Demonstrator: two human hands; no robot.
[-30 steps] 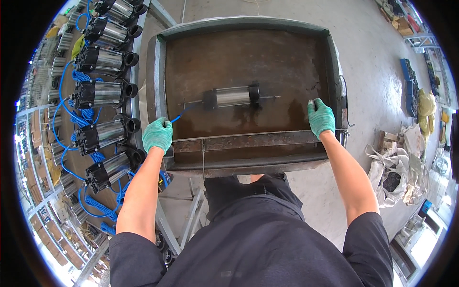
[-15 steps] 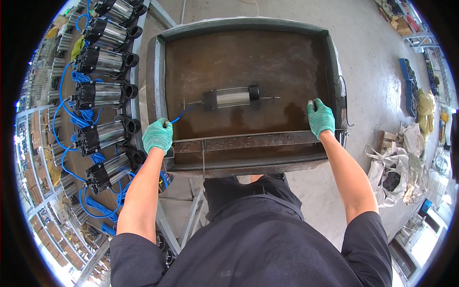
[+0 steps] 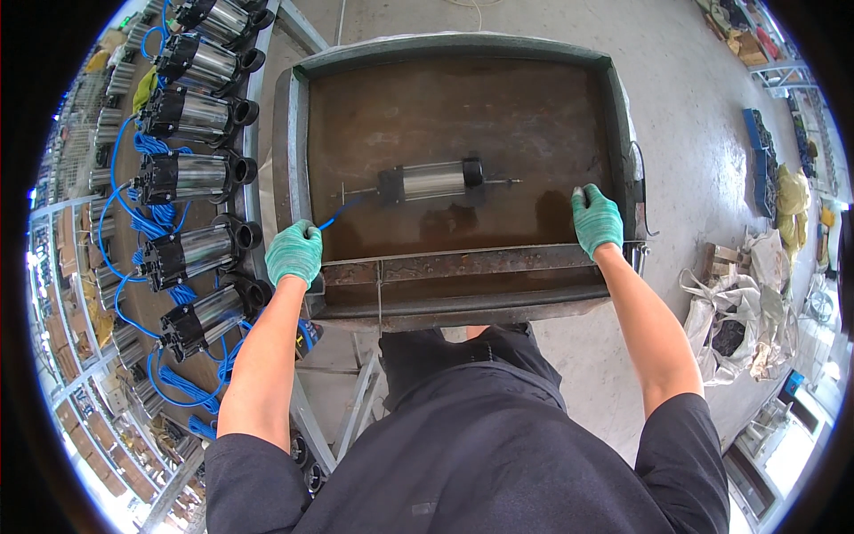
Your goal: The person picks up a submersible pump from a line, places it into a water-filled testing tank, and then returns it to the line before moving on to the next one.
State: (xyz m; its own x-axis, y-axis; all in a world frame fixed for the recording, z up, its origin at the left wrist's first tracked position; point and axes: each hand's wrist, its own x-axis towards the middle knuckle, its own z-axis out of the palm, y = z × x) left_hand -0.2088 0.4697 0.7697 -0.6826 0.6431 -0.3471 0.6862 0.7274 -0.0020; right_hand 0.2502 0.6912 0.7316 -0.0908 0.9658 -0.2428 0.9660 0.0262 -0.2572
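A shallow metal tank (image 3: pixel 458 43) of brownish water stands in front of me. In it lies a silver cylindrical motor-like unit (image 3: pixel 433 181) with black end caps and a thin rod at each end. A blue cable (image 3: pixel 334 216) runs from the unit's left end to my left hand (image 3: pixel 295 253), which wears a green glove and is closed around it by the tank's left edge. My right hand (image 3: pixel 596 220), also green-gloved, is over the right side near the end of the crossbar (image 3: pixel 471 262). Its fingers are curled; whatever they hold is hidden.
On a rack at the left, several silver-and-black pumps (image 3: pixel 184 176) lie in a row with coiled blue cables (image 3: pixel 182 385). White sacks (image 3: pixel 734 311) and a blue crate (image 3: pixel 761 165) stand on the floor to the right. A black cord (image 3: pixel 642 187) hangs along the tank's right wall.
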